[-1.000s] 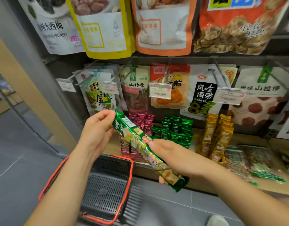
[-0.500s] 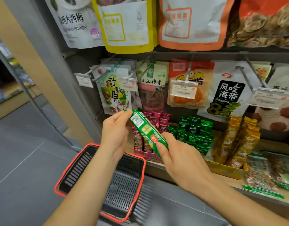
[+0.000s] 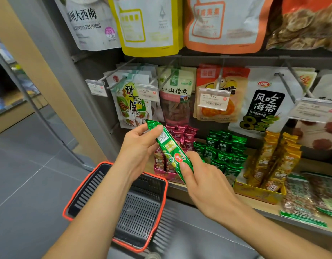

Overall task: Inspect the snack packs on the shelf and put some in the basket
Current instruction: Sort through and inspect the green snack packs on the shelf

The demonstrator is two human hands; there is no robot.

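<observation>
Green foil snack pack [image 3: 169, 150] is slanting in mid-air, the left hand [image 3: 139, 148] pinching its upper end and the right hand [image 3: 204, 182] gripping its lower end, with the basket [image 3: 86, 186] sitting below and leftward (nearer the left hand, I'd say).

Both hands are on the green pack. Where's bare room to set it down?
The basket shows bare grid floor inside its orange rim. The shelf has one bare wooden strip, right of the yellow packs and behind the nut bags. Its front is crowded with pink packs and green packs.
</observation>
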